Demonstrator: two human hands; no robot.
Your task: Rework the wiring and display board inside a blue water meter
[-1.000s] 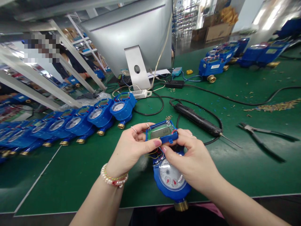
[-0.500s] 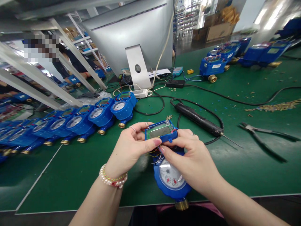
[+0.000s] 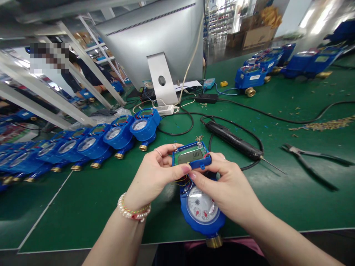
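Note:
Between both hands is a blue-framed LCD display module point(image 3: 191, 156) with a green circuit board; digits show on its screen. My left hand point(image 3: 158, 166) grips the module's left side, thumb along the lower edge. My right hand point(image 3: 224, 181) is closed at its lower right corner, its thumb tip close to the left thumb, near thin wires. Below, a blue water meter point(image 3: 202, 207) with a round white dial and brass fitting lies at the table's front edge, partly covered by my right hand. Wires run between module and meter, mostly hidden by my fingers.
A row of blue water meters point(image 3: 91, 142) stands at left, more meters point(image 3: 251, 79) at back right. A black electric screwdriver point(image 3: 235, 139), cutting pliers point(image 3: 307, 159) and loose screws point(image 3: 332, 124) lie at right. A monitor point(image 3: 155, 40) stands behind; a co-worker point(image 3: 83, 72) is beyond the frame.
Digits have appeared on the display's screen, which was blank before. The module is tilted slightly differently in my hands; the hands have hardly moved.

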